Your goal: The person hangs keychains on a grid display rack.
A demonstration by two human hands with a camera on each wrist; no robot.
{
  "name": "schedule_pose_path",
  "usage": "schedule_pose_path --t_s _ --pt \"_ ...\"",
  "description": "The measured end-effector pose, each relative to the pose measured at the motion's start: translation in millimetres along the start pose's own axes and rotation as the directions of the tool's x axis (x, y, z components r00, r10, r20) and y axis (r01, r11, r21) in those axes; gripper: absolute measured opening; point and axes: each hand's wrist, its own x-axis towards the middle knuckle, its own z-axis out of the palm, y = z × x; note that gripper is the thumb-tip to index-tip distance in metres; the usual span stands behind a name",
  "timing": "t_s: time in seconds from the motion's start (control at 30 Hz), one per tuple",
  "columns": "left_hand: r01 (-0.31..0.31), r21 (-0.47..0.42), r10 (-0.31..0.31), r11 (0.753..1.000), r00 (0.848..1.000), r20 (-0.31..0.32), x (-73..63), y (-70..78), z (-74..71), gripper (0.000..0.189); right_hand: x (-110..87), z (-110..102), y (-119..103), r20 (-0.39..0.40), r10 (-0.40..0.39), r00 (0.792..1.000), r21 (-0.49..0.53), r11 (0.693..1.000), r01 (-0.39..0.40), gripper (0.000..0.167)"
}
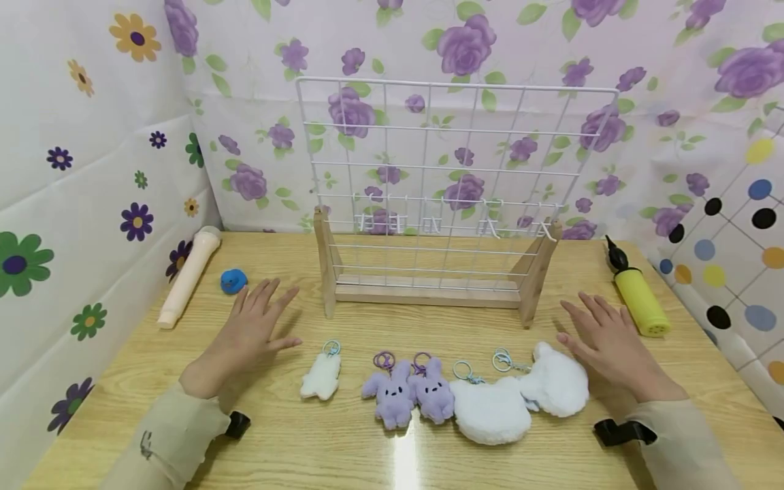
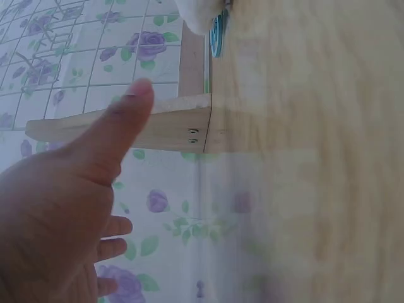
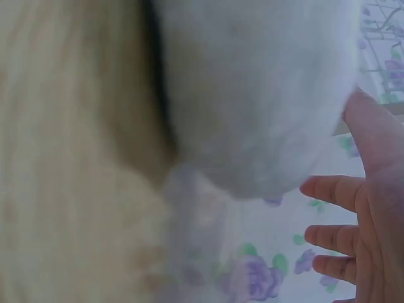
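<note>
My left hand (image 1: 248, 333) is held over the left of the table with fingers spread and holds nothing. Beside it lies a small white plush keychain (image 1: 321, 376) with a blue ring. Two purple bunny plush keychains (image 1: 395, 398) with purple rings lie side by side in the middle. To their right are a wide white plush keychain (image 1: 492, 410) and a rounder white plush keychain (image 1: 556, 381), both with light blue rings. My right hand (image 1: 615, 347), fingers spread and nothing held, is just right of the round one, which looms large in the right wrist view.
Behind the plushes stands a white wire grid rack (image 1: 429, 170) on a wooden base (image 1: 429, 294), with several white hooks (image 1: 431, 224) hung on it. A pale tube-shaped stick (image 1: 190, 275) and a blue toy duck (image 1: 233, 281) lie left; a yellow hand pump (image 1: 641, 299) lies right.
</note>
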Motion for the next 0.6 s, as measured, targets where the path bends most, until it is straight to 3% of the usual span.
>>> schedule_pose_path --t_s 0.1,0.2,0.27,0.37,0.47,0.53,0.6 --pt "-0.021 -0.008 0.021 1.000 0.999 -0.043 3.0 1.1 -1.6 0.085 1.4 -4.7 -1.8 0.000 -0.003 1.000 -0.008 1.000 0.003 0.067" --pt "-0.063 -0.010 0.061 0.998 0.990 -0.124 5.6 1.5 -2.7 0.084 2.5 -9.6 -3.9 -0.015 -0.017 1.000 -0.011 1.000 0.017 0.069" --pt "-0.096 -0.011 0.092 0.995 0.976 -0.198 7.4 0.9 -2.5 0.084 3.1 -12.5 -5.6 -0.038 -0.036 0.999 -0.019 0.999 0.036 0.072" --pt "-0.149 -0.015 0.137 0.989 0.939 -0.317 10.4 0.1 -1.8 0.083 3.3 -19.0 -9.8 -0.064 -0.063 0.996 -0.013 0.998 0.062 0.077" --pt "-0.181 -0.049 0.147 0.982 0.907 -0.394 13.4 -0.3 -0.6 0.081 2.8 -26.4 -14.3 -0.077 -0.074 0.994 -0.010 0.997 0.074 0.079" --pt "-0.183 -0.091 0.130 0.979 0.901 -0.414 15.3 0.6 -0.4 0.081 2.3 -31.7 -17.4 -0.068 -0.068 0.995 -0.009 0.998 0.068 0.080" --pt "-0.169 -0.138 0.098 0.976 0.906 -0.413 17.2 2.0 -0.2 0.081 1.7 -36.7 -20.6 -0.051 -0.054 0.997 -0.003 0.999 0.054 0.080"
